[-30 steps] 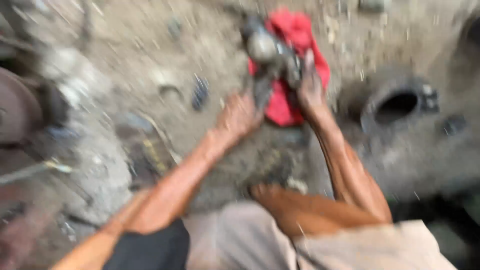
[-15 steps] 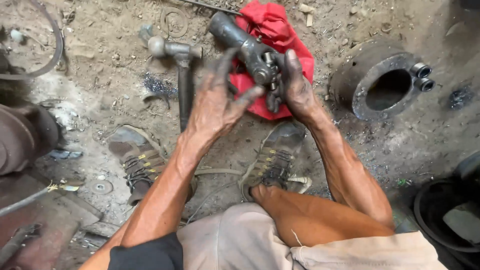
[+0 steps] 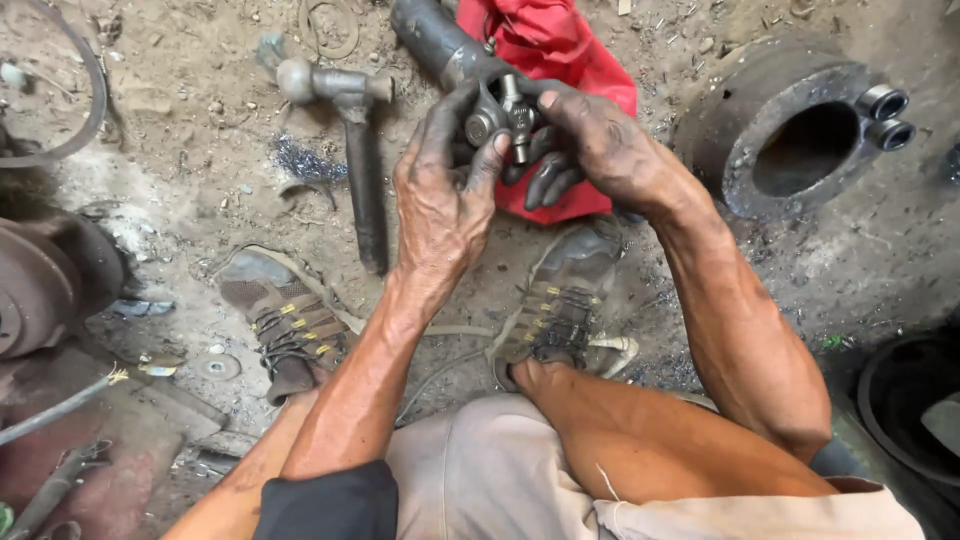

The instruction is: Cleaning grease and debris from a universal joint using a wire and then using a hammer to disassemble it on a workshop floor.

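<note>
A greasy metal shaft ends in a cross-shaped joint, held up over a red cloth on the dirt floor. My left hand grips the joint from the left, thumb and fingers wrapped round it. From the right, my right hand clasps the same joint, fingers curled under it. Both hands are black with grease. Below them are my two worn shoes and my bent knee.
A steel hammer lies on the dirt left of my hands. A heavy metal ring with two small sleeves on its rim sits at the right. A rusty drum is at the left edge, a dark tub at lower right.
The blurred view has steadied and drawn closer. My hands have closed tighter round the joint, which now sits lifted between them over the cloth.
</note>
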